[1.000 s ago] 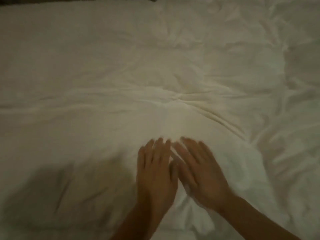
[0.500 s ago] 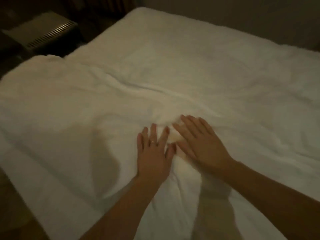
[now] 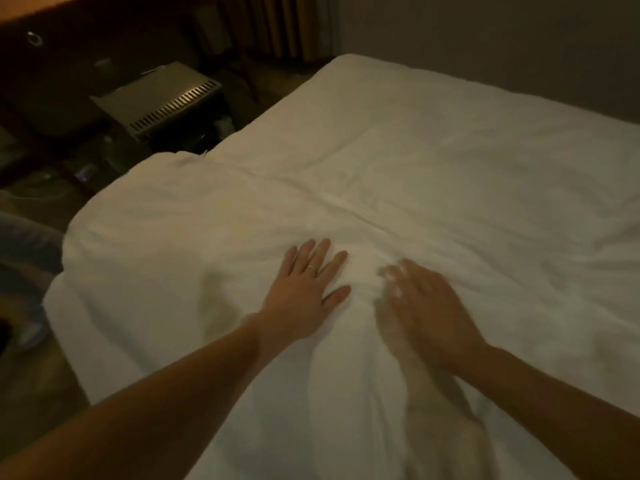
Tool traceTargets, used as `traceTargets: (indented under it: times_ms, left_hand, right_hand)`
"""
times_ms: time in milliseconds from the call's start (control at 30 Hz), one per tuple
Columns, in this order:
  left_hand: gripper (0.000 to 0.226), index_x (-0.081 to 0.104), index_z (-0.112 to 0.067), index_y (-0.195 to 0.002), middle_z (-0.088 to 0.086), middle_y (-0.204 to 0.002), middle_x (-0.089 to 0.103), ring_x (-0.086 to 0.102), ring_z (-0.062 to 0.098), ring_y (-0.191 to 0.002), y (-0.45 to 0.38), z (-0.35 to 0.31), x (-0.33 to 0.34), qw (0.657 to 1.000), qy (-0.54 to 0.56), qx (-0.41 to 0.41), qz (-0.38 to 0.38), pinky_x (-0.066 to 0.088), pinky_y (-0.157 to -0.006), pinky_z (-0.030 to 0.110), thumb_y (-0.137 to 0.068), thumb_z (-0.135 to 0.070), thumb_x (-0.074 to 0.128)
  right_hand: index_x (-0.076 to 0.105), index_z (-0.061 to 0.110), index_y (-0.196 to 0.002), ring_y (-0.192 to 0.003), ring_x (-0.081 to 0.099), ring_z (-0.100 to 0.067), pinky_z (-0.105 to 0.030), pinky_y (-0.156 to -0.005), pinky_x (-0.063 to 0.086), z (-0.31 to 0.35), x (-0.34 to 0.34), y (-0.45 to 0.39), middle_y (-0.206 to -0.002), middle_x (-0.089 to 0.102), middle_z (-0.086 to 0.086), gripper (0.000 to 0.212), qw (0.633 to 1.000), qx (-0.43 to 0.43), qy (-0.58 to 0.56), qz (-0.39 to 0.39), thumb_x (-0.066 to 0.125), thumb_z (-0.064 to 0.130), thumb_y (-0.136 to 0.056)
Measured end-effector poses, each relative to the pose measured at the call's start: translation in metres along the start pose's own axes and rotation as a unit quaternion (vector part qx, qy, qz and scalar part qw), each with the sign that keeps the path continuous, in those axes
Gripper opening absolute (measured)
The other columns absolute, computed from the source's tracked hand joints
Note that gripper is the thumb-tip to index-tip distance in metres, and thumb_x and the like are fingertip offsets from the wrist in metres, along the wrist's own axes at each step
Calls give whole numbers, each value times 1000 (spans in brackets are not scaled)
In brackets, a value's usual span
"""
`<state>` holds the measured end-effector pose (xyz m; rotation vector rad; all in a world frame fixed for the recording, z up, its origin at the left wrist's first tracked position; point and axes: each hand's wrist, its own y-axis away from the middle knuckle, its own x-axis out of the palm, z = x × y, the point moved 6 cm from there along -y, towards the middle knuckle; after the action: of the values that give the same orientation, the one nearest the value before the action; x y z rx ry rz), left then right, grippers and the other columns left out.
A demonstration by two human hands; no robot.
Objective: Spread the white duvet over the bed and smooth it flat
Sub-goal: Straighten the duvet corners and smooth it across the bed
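Observation:
The white duvet [image 3: 433, 174] covers the bed and fills most of the head view, with long creases running across its middle and folds near the left corner. My left hand [image 3: 304, 292] lies flat on the duvet, fingers straight and spread, a ring on one finger. My right hand [image 3: 426, 310] rests palm down on the duvet a little to the right, fingers stretched out and blurred by motion. A raised fold of cloth sits between the two hands.
A dark bedside unit with a slotted metal front [image 3: 166, 102] stands beyond the bed's left corner. The floor [image 3: 38, 375] shows along the left edge. A wall [image 3: 502, 39] runs behind the far side of the bed.
The view has lifted and turned, showing the bed's left corner and the bedside unit. My hands, touching one second ago, have slid apart on the duvet, the left one leftward.

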<state>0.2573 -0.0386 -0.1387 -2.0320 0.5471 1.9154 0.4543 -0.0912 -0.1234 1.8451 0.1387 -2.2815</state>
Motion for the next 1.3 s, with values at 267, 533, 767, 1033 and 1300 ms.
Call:
traceTargets:
  times_ms: [267, 533, 767, 1033, 1300]
  left_hand:
    - [66, 17, -33, -155, 6, -164, 9, 9, 28, -150, -121, 124, 46, 999, -51, 11, -3, 3, -121, 46, -96, -62, 13]
    - [99, 47, -31, -134, -7, -125, 58, 49, 17, -117, -153, 204, -32, 962, -72, 184, 189, 27, -108, 30, -58, -94, 46]
    - [81, 56, -34, -131, -11, -132, 56, 48, 16, -124, -152, 226, -53, 953, -9, 113, 281, 33, -106, 27, -65, -82, 62]
    - [73, 53, -35, -116, -2, -97, 66, 65, 24, -95, -229, 219, -133, 989, 33, 137, 43, 41, -72, 28, -63, -83, 62]
    - [77, 65, -32, -115, -15, -104, 61, 58, 6, -97, -278, 289, -89, 944, 50, 130, 298, 39, -81, 23, -51, -74, 74]
  right_hand:
    - [29, 22, -153, -146, 25, -30, -45, -118, 7, -38, 80, -74, -159, 27, -9, 69, 969, 240, 54, 20, 11, 58, -97]
    - [48, 43, -126, -99, 58, -1, -21, -88, 45, 9, 7, -75, -111, 62, 20, 80, 969, 219, -81, 87, 33, 94, -66]
    - [42, 31, -137, -127, 49, -19, -33, -104, 41, 7, 8, -102, -139, 50, 6, 104, 952, 247, -163, 83, 59, 90, -53]
    - [62, 21, -127, -122, 55, -31, -38, -100, 39, -35, -54, -127, -132, 62, -10, 64, 908, 406, -103, -10, 42, 67, -88]
    - [41, 43, -101, -82, 57, -21, -32, -74, 41, 27, -16, -195, -82, 57, 12, 61, 909, 386, -147, 53, 44, 89, -61]
